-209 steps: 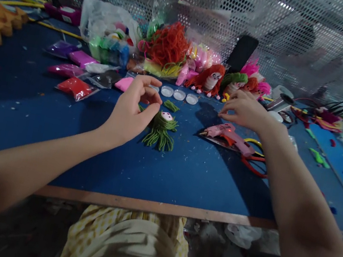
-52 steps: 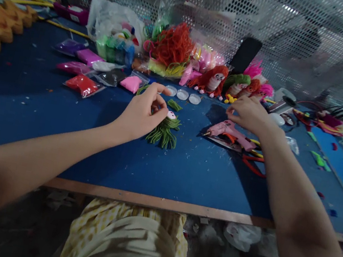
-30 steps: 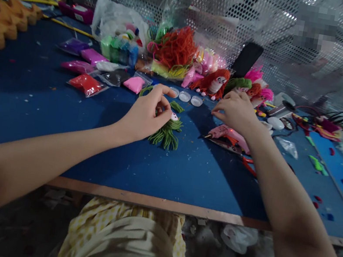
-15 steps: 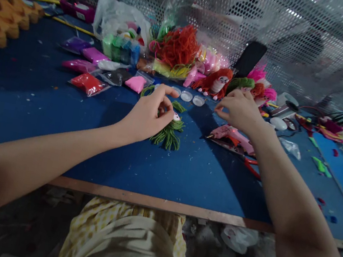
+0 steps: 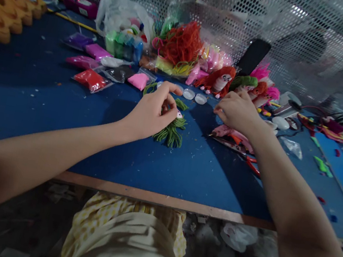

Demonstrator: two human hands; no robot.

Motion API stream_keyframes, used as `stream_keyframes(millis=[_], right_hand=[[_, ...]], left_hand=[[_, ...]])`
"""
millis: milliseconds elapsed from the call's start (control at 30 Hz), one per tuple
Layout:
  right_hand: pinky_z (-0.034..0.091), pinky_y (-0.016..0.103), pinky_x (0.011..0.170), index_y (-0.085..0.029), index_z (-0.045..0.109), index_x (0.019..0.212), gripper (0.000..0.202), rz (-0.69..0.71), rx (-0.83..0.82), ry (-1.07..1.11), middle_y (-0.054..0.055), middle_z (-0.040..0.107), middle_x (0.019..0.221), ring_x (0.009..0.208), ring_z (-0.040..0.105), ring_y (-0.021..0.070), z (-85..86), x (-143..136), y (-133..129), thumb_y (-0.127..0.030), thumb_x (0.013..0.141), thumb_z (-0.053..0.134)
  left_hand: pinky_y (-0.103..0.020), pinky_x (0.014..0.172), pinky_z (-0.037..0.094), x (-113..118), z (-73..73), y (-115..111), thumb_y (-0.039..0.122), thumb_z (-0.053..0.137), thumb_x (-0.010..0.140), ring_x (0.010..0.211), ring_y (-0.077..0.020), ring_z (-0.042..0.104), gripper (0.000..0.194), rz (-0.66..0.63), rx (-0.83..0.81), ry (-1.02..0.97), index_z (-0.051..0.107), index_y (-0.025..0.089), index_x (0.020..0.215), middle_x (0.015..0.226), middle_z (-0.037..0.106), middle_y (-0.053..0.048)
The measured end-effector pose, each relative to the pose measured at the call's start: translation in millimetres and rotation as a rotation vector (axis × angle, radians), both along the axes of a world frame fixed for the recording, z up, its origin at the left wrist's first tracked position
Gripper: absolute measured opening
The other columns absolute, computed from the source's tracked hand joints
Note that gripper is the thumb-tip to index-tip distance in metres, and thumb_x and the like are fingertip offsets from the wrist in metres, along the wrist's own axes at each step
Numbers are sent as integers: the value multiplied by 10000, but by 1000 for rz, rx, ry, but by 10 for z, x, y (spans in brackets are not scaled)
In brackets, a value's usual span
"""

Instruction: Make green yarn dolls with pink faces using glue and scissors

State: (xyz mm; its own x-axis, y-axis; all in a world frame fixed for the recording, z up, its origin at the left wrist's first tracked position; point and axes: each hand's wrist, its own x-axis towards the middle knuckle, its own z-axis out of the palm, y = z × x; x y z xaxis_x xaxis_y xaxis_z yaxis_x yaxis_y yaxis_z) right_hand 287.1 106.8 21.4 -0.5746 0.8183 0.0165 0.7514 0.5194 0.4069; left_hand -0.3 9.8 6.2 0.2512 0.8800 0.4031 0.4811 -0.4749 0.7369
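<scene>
My left hand is curled round a small green yarn doll on the blue tabletop, thumb and fingers closing on its pale face piece. Green strands fan out below the fingers. My right hand hovers to the right of the doll, fingers bent and drawn together; whatever they may pinch is hidden. Just under it lies a pink glue gun, partly covered by the hand, beside red-handled pliers or scissors. Small clear round dishes stand between and beyond my hands.
Bagged coloured clay lies at the left behind my left hand. Red yarn and finished yarn dolls line the back, near a black phone. An orange egg tray occupies the far left; a metal mesh rises behind.
The right fingers have drawn closer together and dipped slightly over the glue gun. My left hand keeps its hold on the green doll. The view has tilted a little.
</scene>
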Motion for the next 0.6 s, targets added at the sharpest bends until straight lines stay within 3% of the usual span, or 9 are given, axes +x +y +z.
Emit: stream_keyframes(millis=[233, 367, 500, 600], right_hand=[[354, 418, 911, -161, 789, 923, 310, 33, 0, -168, 145, 756, 966, 1023, 613, 288, 68, -120, 74, -238, 942, 489], [357, 410, 905, -148, 787, 867, 255, 36, -42, -138, 146, 752, 920, 974, 624, 282, 111, -150, 208, -248, 889, 553], [414, 378, 829, -139, 760, 817, 160, -84, -86, 144, 130, 749, 843, 886, 662, 273, 179, -66, 356, -191, 814, 608], [450, 330, 723, -160, 731, 797, 84, -150, -101, 506, 78, 738, 793, 781, 657, 224, 232, -10, 360, -199, 779, 659]], left_hand=[[-281, 683, 484, -22, -14, 27, 144, 572, 900, 690, -111, 587, 297, -8, 28, -23, 517, 190, 1188, 861, 669, 12], [-276, 674, 478, -32, -29, 35, 160, 580, 901, 671, -106, 576, 293, -5, 30, -45, 515, 196, 1184, 851, 658, 20], [-275, 682, 479, -28, -31, 30, 137, 577, 892, 679, -106, 583, 303, 1, 26, -46, 511, 206, 1180, 844, 656, 25], [-274, 684, 479, -26, -22, 26, 133, 579, 897, 690, -106, 586, 301, -1, 25, -38, 510, 208, 1181, 861, 659, 20]])
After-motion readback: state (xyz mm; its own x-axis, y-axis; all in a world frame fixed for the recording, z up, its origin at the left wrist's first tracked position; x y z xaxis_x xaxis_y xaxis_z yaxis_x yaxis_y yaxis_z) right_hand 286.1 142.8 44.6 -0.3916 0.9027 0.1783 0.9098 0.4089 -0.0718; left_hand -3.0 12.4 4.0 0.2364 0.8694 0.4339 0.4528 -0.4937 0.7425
